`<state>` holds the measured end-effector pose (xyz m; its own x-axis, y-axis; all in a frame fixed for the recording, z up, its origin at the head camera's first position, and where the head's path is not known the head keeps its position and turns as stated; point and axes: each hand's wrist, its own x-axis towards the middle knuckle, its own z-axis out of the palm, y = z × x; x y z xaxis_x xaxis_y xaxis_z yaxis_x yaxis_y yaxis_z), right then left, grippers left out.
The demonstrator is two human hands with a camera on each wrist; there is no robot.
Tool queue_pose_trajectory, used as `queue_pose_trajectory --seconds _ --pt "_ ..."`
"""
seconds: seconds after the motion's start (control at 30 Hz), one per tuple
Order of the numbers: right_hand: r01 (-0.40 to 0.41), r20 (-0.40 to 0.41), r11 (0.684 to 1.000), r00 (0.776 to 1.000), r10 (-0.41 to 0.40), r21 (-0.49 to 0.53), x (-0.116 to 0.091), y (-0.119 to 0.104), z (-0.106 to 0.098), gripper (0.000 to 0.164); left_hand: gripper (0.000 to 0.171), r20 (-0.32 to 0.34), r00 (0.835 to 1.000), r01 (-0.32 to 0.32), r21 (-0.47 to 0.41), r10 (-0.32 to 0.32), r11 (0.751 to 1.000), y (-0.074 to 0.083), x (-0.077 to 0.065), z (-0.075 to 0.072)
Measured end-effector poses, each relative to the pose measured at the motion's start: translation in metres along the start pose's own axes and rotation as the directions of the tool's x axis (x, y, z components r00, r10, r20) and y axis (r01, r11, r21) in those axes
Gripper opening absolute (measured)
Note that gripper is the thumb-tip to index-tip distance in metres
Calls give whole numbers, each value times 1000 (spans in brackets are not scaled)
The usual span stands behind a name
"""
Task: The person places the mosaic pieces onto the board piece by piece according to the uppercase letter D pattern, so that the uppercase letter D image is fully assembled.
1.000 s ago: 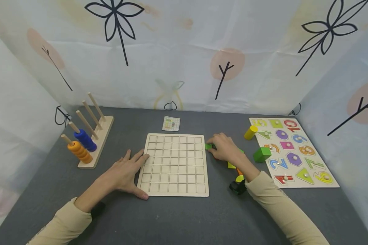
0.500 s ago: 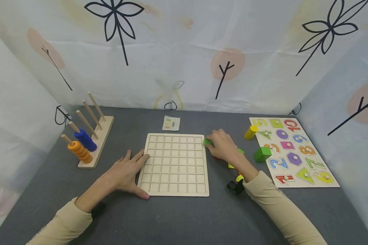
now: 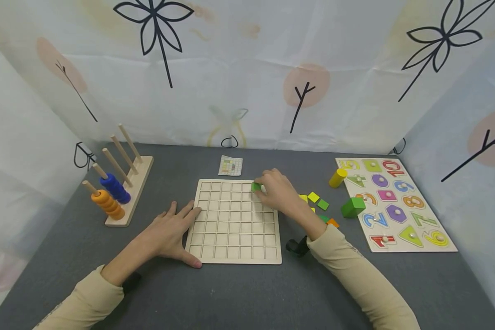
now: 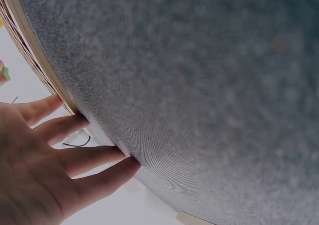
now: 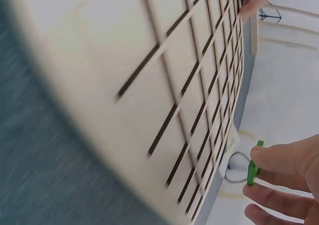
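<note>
A wooden grid board (image 3: 233,224) lies on the dark table in the head view, divided into small square cells. My right hand (image 3: 277,191) is over its far right part and pinches a green square tile (image 3: 255,187) between thumb and fingers. In the right wrist view the thin green tile (image 5: 254,164) shows edge-on, tilted above the board. My left hand (image 3: 169,233) rests at the board's left edge with fingers spread and thumb near the front left corner. The left wrist view shows its fingertips (image 4: 130,165) on the table and at the board's side.
Loose yellow, green and orange tiles (image 3: 323,204) lie right of the board. Further right are a yellow cylinder (image 3: 337,178), a green cube (image 3: 352,208) and a number-and-shape puzzle board (image 3: 408,220). A peg stand (image 3: 136,192) with rings is at left; a small pattern card (image 3: 230,166) lies behind the board.
My right hand has picked up the green tile beside the board and carried it left over the board's far right part. The left hand has stayed in place.
</note>
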<state>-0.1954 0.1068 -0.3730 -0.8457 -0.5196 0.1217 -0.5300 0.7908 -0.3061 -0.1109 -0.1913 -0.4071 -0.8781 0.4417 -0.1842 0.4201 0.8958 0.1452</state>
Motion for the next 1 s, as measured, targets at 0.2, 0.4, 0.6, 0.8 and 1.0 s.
queue_pose_trajectory --seconds 0.2,0.4,0.6,0.8,1.0 --pt "40 28 999 999 -41 28 14 -19 6 22 139 -3 1000 -4 10 4 1000 -1 0 1" --pt "77 61 995 995 -80 59 27 -37 13 14 140 7 1000 1 18 -1 1000 -1 1 1" --pt "106 97 991 989 -113 79 42 -52 23 14 140 11 1000 -7 24 6 1000 0 3 -1" --pt "112 154 992 981 -120 56 54 -66 33 14 142 32 999 -9 25 8 1000 1 3 -3" --pt "102 177 992 978 -114 74 61 -74 41 18 143 45 999 -5 26 4 1000 3 3 -4"
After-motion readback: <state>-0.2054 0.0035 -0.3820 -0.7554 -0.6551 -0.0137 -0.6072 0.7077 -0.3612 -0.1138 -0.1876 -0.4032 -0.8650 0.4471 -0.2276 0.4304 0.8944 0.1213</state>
